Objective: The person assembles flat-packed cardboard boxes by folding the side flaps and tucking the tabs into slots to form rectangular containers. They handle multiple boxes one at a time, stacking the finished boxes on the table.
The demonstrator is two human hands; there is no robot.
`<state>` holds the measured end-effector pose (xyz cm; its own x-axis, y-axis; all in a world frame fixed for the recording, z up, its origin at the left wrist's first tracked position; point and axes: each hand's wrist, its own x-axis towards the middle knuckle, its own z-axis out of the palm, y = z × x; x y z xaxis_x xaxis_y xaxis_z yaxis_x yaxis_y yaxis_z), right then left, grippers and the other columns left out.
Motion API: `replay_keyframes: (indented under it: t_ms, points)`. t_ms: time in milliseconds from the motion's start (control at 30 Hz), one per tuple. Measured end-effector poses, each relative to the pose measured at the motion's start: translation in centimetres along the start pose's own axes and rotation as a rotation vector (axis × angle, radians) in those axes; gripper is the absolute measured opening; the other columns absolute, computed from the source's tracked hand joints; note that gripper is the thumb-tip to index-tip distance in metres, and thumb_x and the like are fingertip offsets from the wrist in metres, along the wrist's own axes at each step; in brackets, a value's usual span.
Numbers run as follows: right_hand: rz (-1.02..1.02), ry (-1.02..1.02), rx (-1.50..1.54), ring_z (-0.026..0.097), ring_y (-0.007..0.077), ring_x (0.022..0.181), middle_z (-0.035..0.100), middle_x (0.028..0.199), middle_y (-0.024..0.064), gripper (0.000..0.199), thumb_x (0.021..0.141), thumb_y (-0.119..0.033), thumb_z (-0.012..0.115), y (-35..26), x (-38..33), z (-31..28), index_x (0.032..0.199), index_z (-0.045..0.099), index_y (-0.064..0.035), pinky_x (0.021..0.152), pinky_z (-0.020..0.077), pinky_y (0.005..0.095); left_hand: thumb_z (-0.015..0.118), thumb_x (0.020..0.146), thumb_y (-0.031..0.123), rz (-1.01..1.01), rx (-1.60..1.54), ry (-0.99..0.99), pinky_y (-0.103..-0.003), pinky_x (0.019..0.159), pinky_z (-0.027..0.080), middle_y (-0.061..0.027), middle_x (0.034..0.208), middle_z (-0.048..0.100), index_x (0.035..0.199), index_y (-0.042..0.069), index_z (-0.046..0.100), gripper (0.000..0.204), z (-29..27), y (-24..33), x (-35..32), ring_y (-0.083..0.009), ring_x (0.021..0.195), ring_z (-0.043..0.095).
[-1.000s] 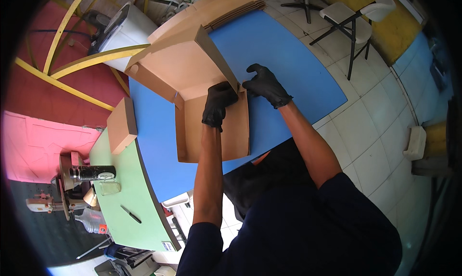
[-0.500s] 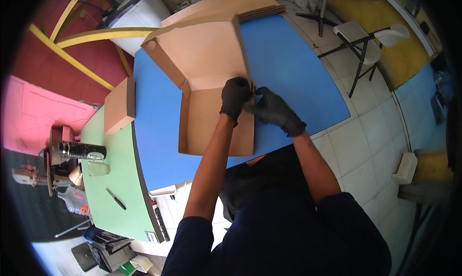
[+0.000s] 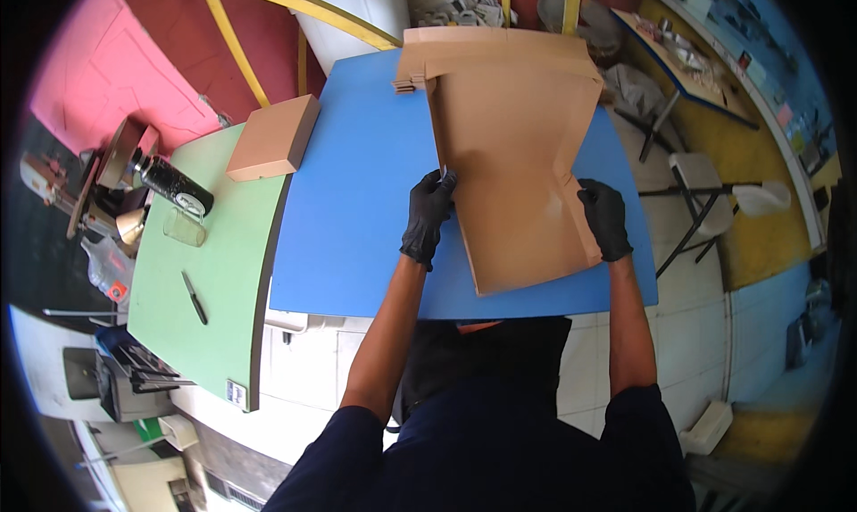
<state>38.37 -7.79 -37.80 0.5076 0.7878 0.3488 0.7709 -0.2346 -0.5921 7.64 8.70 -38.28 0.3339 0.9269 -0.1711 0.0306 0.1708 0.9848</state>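
Cardboard box (image 3: 522,217), open on the blue table (image 3: 357,182), should handle light, stiff yet easily creased, best held at its 2 sides, where left hand (image 3: 428,216) and right hand (image 3: 607,222) pinch.

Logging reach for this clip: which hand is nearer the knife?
Left. The left hand is at the left side of the open box, right of the knife; the right hand is at the box's right side, farther from the knife.
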Motion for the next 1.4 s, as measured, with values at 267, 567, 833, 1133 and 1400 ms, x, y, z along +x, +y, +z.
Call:
replay_keyframes:
  t_ms: [267,567,833,1133,1400]
  points:
    - [-0.085,0.003,-0.431,0.07,0.0353,0.104,0.073,0.109,0.0139,0.036,0.093,-0.028,0.075,-4.8,-0.7,-2.5,0.123,0.071,-0.0098,0.086,0.0556,0.0462,0.076,0.089,0.024,0.071,0.127,-0.042,-0.035,0.077,0.055,-0.0127,0.106,0.071,0.13,-0.001,0.065,0.049,1.1,-2.4,2.1,-0.0229,0.085,0.068]
    - [0.106,-0.475,0.404,0.067,0.0184,0.076,0.071,0.082,0.0121,0.028,0.091,-0.026,0.07,-17.1,1.8,7.5,0.097,0.076,0.0013,0.07,0.052,0.0354,0.081,0.083,0.031,0.209,0.389,0.137,-0.044,0.09,0.057,-0.0244,0.12,0.068,0.13,0.006,0.066,0.055,2.2,-3.1,1.3,-0.0388,0.107,0.07]
    - [-0.098,-0.698,0.164,0.067,0.0175,0.06,0.07,0.072,0.0087,0.02,0.086,-0.018,0.07,-18.0,5.2,9.0,0.087,0.074,0.0016,0.055,0.0521,0.0338,0.079,0.081,0.022,0.055,0.266,0.001,-0.041,0.087,0.058,-0.0208,0.106,0.076,0.135,0.003,0.064,0.06,0.2,-0.8,-0.4,-0.0317,0.099,0.074]
    - [0.092,-0.589,0.264,0.07,0.0204,0.062,0.072,0.072,0.0113,0.009,0.081,-0.012,0.074,-16.2,4.4,10.8,0.083,0.076,-0.0037,0.059,0.0539,0.0358,0.081,0.079,0.01,-0.034,0.041,0.088,-0.034,0.072,0.057,-0.0182,0.101,0.076,0.132,-0.003,0.066,0.057,0.8,-2.2,1.6,-0.0233,0.084,0.072]
    - [-0.056,-0.466,0.348,0.069,0.0186,0.065,0.072,0.075,0.0112,0.015,0.087,-0.016,0.07,-16.2,2.5,10.6,0.088,0.076,-0.0021,0.061,0.0518,0.0337,0.085,0.075,0.009,-0.119,-0.145,0.138,-0.032,0.068,0.055,-0.0122,0.091,0.073,0.122,-0.005,0.071,0.051,0.9,-2.0,0.7,-0.0197,0.078,0.069]
